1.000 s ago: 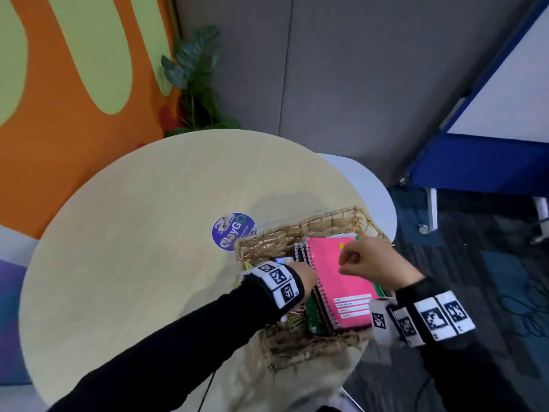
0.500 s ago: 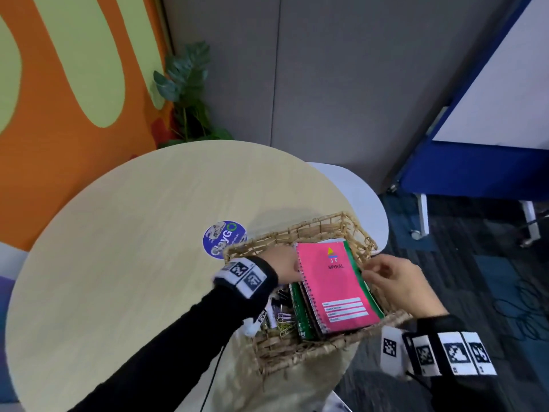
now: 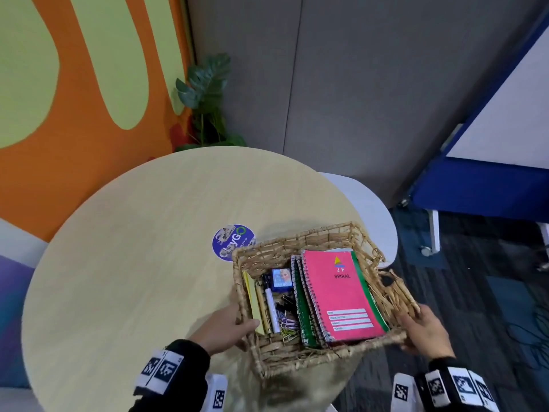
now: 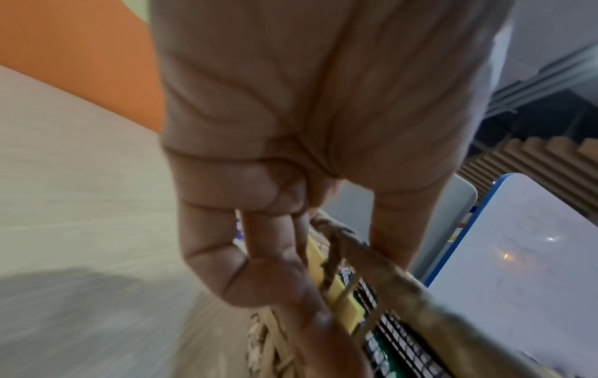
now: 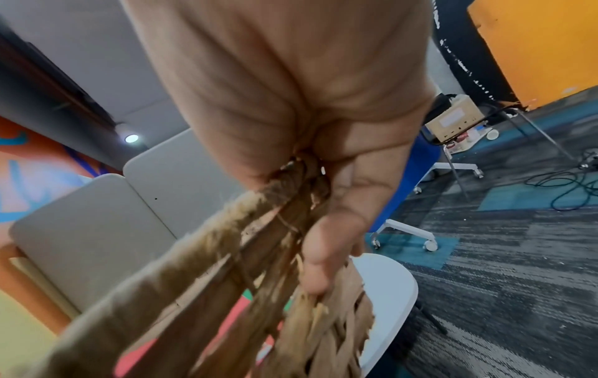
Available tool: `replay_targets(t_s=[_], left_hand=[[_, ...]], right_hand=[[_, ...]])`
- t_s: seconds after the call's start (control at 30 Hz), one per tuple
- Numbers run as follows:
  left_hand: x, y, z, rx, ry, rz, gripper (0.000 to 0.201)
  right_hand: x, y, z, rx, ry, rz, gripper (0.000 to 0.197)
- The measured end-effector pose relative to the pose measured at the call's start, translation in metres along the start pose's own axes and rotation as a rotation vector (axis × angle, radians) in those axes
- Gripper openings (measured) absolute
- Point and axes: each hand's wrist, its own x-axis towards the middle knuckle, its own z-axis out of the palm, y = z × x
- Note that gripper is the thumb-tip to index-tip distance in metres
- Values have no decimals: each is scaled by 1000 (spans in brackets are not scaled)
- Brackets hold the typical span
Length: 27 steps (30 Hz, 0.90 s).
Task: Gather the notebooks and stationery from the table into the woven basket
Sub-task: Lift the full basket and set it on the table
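While both hands grip it, the scene reads:

Basket (image 3: 300, 243): woven, rectangular, sits at table's near-right edge, part overhanging toward the person; near corner frayed.
Basket, right side: pink notebook (image 3: 341, 295), cover marked "JF SPIRAL", on top of a leaning stack; green notebook (image 3: 306, 319) just left of it, spirals showing; a green edge shows along the pink one's right side too.
Basket, left side: yellow pad (image 3: 252, 301) against the left wall; white marker (image 3: 271, 310) and a tan pen beside it; blue card w/ cartoon face (image 3: 281, 279) toward the back; paper clips (image 3: 288, 324) and black binder clips loose on the bottom.
L hand (image 3: 224, 330): grasps basket's left wall near the front corner, thumb over the rim inside, fingers outside; wrist view shows fingers (image 4: 278, 268) curled along the weave w/ yellow pad visible through gaps.
R hand (image 3: 423, 328): clasps the right wall/rim at the near corner; wrist view shows rim strands running into the palm, thumb (image 5: 327, 253) pressed on the weave.
Table (image 3: 133, 263): round, pale wood; purple round sticker (image 3: 233, 242) touching basket's back-left corner.
Around: white chair (image 3: 371, 209) behind basket on the right; plant (image 3: 208, 93) past table's far edge by orange-green wall; blue-framed whiteboard (image 3: 490, 173) at right; cables on patterned carpet.
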Motion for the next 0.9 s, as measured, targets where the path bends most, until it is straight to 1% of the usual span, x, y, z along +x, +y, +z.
replay_targets(t_s=[0.03,0.1,0.17,0.23,0.33,0.4,0.53,0.57,0.63,0.67,0.73,0.83,0.9], left_hand=[[1,0,3,9,20,20,15],[3,3,8,54,79,17,29],[2,7,9,94,120,25,33],[1,7,9,111,113,39,31],[-4,3,3,65,111,52,15],[-12,2,-4,40,131,52,19],[-36,-9,-24,-53,224,66,9],[-42,-13,-31,-78,258,72,11],[-54,-20,-47,-185,307,72,20],[-60,-23,-58,-243,320,71,24],[-69,-31,-80,-317,393,69,27],[-80,-47,-116,-369,529,22,28],[-83,-57,-138,-387,616,9,21]], right_hand=[[0,1,1,5,11,5,16],[-3,0,3,9,47,-14,9],[-5,-2,4,-17,80,-60,8],[-6,-1,5,-78,113,-98,8],[-8,1,5,-97,120,-136,13],[-11,-6,4,-99,118,-174,15],[-14,-42,12,-92,81,-287,10],[-15,-57,17,-83,72,-326,7],[-16,-90,31,-76,26,-436,19],[-16,-109,40,-46,-2,-482,17],[-11,-148,62,-19,-82,-543,6],[1,-203,107,-14,-275,-567,14],[4,-239,141,43,-433,-564,16]])
